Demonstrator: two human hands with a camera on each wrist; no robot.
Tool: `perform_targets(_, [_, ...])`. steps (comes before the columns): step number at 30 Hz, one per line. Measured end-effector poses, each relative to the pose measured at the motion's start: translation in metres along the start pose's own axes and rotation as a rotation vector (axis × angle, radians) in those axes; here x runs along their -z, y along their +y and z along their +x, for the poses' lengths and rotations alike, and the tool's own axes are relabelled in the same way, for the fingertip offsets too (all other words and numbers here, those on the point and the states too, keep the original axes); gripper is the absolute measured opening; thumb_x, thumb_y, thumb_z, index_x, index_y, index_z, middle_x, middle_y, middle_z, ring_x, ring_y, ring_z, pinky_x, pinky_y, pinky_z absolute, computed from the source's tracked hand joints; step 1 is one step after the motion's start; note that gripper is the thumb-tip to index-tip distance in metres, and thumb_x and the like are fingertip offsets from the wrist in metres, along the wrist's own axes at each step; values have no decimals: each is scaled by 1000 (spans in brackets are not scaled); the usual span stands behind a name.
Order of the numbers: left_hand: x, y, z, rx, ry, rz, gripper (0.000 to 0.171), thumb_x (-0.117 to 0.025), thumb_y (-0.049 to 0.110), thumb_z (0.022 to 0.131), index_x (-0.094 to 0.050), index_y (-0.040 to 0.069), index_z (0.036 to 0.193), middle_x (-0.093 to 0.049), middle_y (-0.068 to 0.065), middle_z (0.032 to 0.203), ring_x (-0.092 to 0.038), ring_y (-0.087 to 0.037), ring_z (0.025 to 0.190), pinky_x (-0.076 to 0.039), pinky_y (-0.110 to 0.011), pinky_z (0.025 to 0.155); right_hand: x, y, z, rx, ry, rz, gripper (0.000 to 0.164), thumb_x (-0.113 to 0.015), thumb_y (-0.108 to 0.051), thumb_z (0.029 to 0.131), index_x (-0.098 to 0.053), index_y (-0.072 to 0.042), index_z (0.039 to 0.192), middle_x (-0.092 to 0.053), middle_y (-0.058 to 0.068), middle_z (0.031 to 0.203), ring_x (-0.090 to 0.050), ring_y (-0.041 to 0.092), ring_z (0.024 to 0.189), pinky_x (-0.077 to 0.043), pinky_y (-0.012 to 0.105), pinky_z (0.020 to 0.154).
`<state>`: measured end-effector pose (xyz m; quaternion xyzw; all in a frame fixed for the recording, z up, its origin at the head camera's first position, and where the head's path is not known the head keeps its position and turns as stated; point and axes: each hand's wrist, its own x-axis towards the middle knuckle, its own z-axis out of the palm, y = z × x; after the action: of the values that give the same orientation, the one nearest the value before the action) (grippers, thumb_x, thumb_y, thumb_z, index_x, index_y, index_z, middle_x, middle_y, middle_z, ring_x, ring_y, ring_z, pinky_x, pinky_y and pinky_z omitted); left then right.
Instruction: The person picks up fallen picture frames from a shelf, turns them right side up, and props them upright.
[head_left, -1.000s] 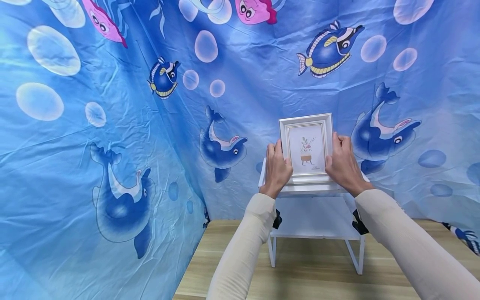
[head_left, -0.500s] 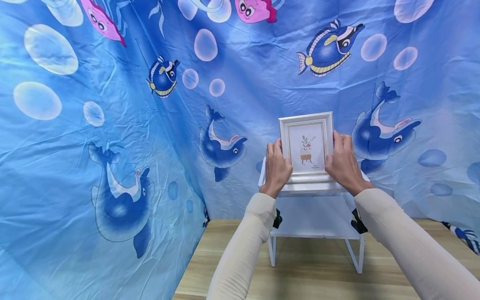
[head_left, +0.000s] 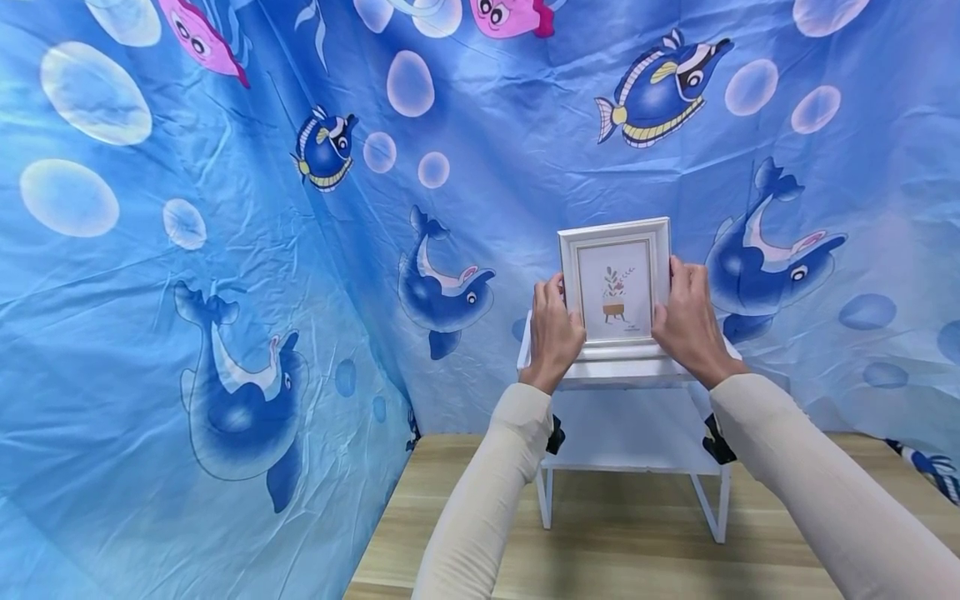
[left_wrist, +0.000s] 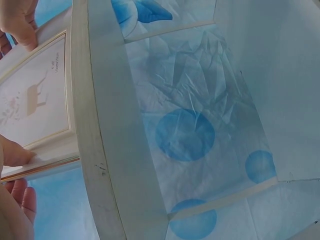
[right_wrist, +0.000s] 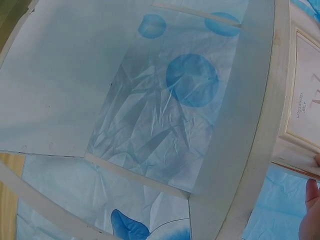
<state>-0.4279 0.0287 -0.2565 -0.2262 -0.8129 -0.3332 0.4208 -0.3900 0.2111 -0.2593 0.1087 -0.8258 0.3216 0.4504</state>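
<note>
A white picture frame (head_left: pixel 615 287) stands upright, leaning slightly back, at the top of a small white table (head_left: pixel 630 429). Behind its glass is a print of a potted plant. My left hand (head_left: pixel 553 337) grips the frame's left side, thumb on the front and fingers curled behind. On the opposite side my right hand (head_left: pixel 693 321) holds it the same way. The left wrist view shows the left thumb (left_wrist: pixel 17 155) on the frame's border. In the right wrist view only part of the right hand (right_wrist: pixel 312 210) appears, beside the frame (right_wrist: pixel 305 90).
The table has a lower shelf (right_wrist: pixel 60 90) and thin metal legs (head_left: pixel 720 508), and stands on a wood-grain floor (head_left: pixel 622 571). Blue sea-print cloth (head_left: pixel 495 167) hangs close behind it and along the left. Dark straps (head_left: pixel 555 437) show beneath the sleeves.
The head view has tilted slightly, so the whole scene sits a little higher in it. Both hands keep their hold on the picture frame, which looks very slightly larger.
</note>
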Motion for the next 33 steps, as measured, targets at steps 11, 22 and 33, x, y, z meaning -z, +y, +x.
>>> perform_targets(11, [-3,2,1,-6,3,-15,55,-66,0,89,-44,2,140,-53,-11,116,-56,-20,103,-52,-27,88,2,1,1,-17,-1,4,66,-51,14,88,-26,9,148,-34,31,130,-36,44,121,-38,63,102])
perform_targets(22, [-4,-1,2,-9,16,-33,53,-66,-1,89,-44,3,137,-52,-12,116,-56,-21,104,-52,-28,87,1,1,3,-44,-10,10,64,-49,15,88,-25,8,147,-33,29,129,-38,45,122,-39,61,103])
perform_targets(33, [-4,-1,2,-4,2,-42,55,-66,-4,87,-43,3,137,-51,-12,117,-57,-21,103,-53,-27,84,0,2,4,-56,-9,11,64,-50,17,87,-25,8,145,-33,29,129,-40,45,121,-41,62,102])
